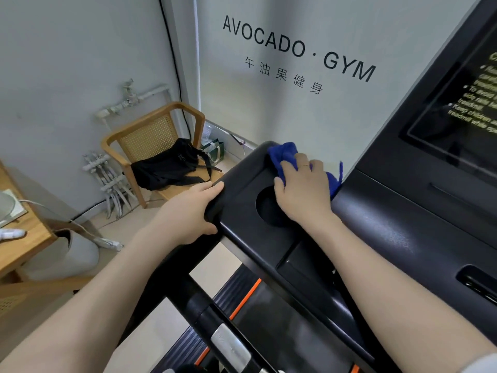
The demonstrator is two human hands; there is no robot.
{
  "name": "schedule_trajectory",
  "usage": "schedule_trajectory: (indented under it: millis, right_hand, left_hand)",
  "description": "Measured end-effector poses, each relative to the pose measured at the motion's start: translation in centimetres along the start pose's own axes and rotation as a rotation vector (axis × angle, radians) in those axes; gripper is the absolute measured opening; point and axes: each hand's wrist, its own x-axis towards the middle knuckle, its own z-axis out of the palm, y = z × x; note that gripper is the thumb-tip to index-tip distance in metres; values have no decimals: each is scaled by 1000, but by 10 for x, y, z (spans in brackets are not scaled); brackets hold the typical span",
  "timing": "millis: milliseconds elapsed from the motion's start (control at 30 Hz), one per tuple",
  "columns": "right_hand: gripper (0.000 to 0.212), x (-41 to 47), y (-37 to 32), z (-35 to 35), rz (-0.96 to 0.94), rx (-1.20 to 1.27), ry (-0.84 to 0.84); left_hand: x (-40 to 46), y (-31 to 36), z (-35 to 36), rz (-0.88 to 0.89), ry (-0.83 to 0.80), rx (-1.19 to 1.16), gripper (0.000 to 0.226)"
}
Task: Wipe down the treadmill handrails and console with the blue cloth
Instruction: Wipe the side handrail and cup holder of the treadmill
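Observation:
The black treadmill console (398, 227) fills the right half of the head view, with a dark screen (457, 111) at upper right. My right hand (304, 192) presses a bunched blue cloth (285, 154) onto the far end of the console's left tray, just beyond a round cup holder (267, 208) that the hand partly covers. My left hand (188, 214) grips the tray's outer left edge (236, 168), fingers curled over the rim. A black handrail (172, 286) runs down beneath my left forearm.
A wooden chair (150, 135) holding a black bag (166, 168) stands in the corner to the left. A wooden table (21, 238) sits at far left with a grey bin (67, 254) beside it. The treadmill belt (269, 332) shows below.

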Motion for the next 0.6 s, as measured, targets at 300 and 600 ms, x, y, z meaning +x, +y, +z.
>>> schedule_trajectory:
  millis: [300,600]
  right_hand:
    - [37,35,-1,4,100,49,-132]
    - [35,-44,-87,-20,-296,262,-168]
  left_hand:
    - [-6,-5,-1,-9,50,-150,100]
    - [-7,-11,-2,-17,70,-196,106]
